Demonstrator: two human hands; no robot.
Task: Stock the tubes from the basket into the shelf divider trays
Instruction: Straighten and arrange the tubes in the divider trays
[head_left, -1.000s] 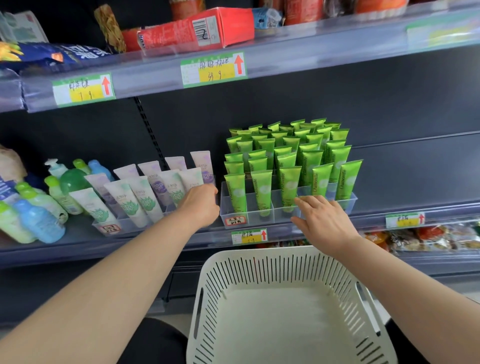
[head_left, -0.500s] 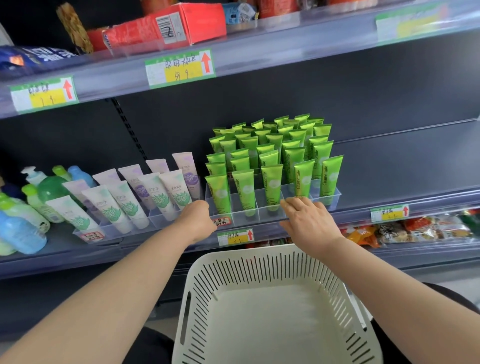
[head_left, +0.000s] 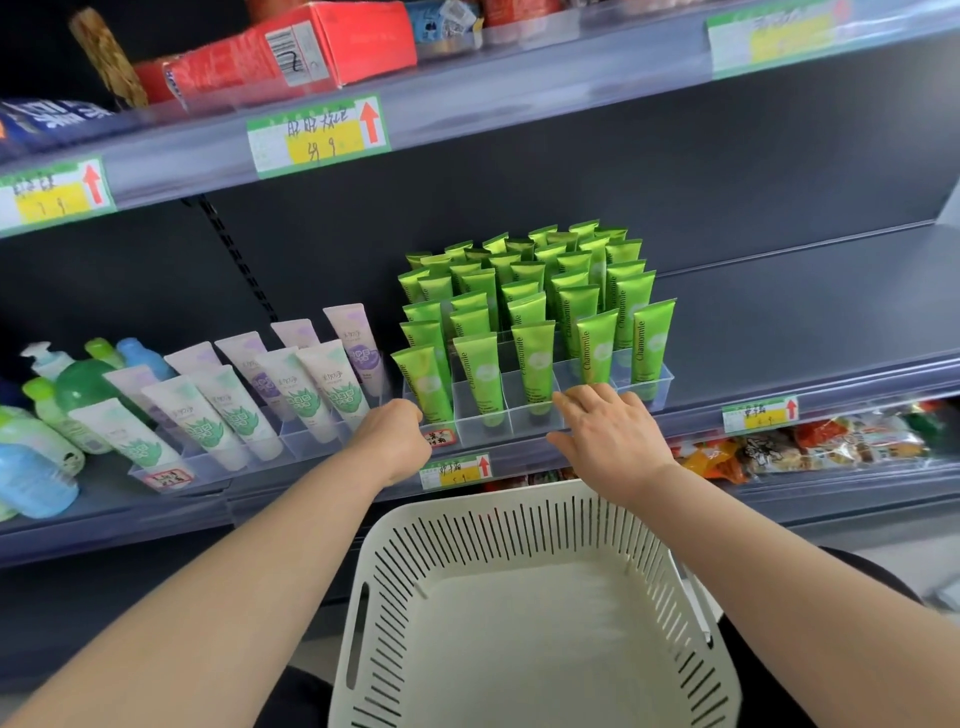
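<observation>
Head | left hand (head_left: 397, 437) grips tray (head_left: 524, 430) | right hand (head_left: 609, 439) rests on it

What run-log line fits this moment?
basket: empty | green tubes: in divider tray | left hand: curled at tray corner | right hand: flat on tray front

Bright green tubes (head_left: 535, 322), cream slotted basket (head_left: 524, 525), red box (head_left: 291, 52).
</observation>
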